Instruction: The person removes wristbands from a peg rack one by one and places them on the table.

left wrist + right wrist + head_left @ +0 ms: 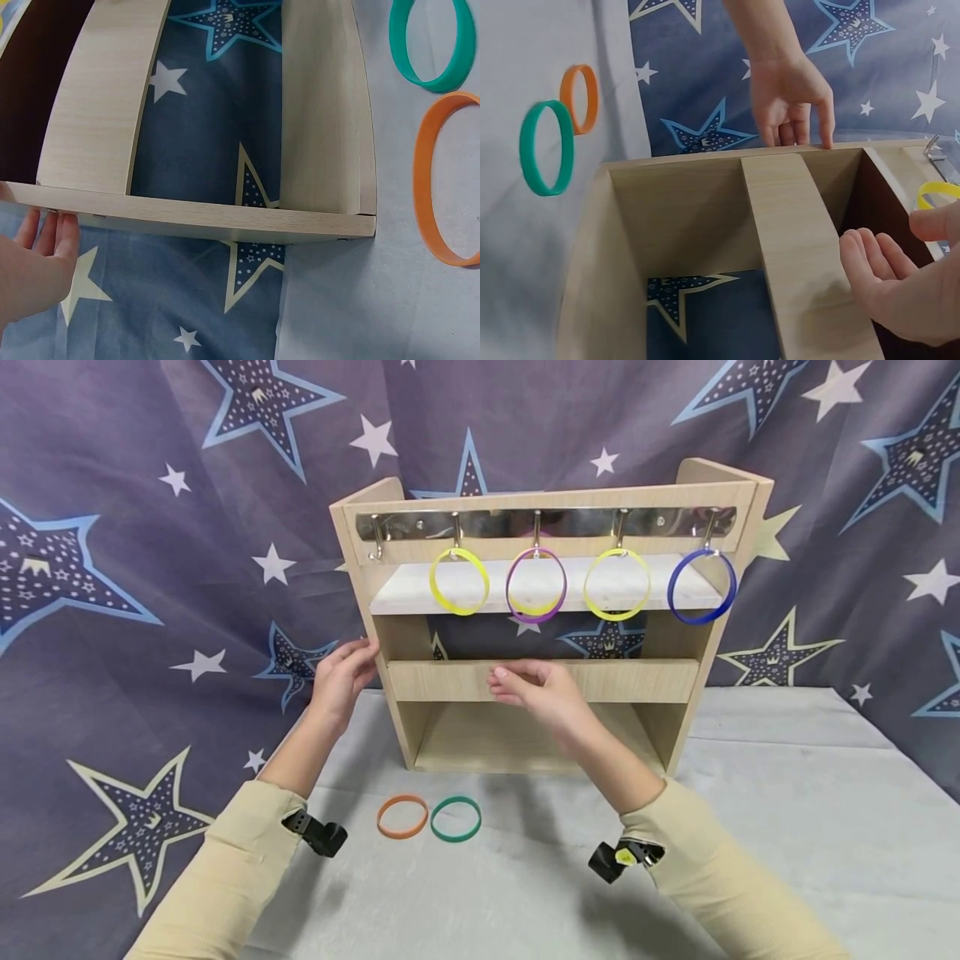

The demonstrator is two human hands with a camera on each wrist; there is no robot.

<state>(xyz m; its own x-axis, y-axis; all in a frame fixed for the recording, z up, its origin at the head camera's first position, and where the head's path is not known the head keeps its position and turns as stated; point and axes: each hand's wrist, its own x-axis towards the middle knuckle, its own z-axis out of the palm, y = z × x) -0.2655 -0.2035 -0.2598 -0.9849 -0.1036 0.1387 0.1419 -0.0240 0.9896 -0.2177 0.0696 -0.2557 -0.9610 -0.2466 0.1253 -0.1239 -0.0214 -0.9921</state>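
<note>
My left hand (341, 681) touches the outer left side of a small wooden shelf (427, 681) with its fingertips. In front of the shelf's middle board, my right hand (543, 697) hovers with loosely bent fingers; the right wrist view shows nothing in it. From the metal hook rail (498, 524) hang silicone wristbands: a yellow one (486, 585), a purple one (564, 589) with another yellow band behind it, a yellow one (647, 587) and a blue one (732, 589). On the table lie an orange wristband (380, 827) and a green wristband (456, 839).
The shelf stands upright on a table with a pale grey cloth (810, 827). Behind it hangs a dark curtain (487, 393) printed with stars. No band hangs on the leftmost hook (377, 539).
</note>
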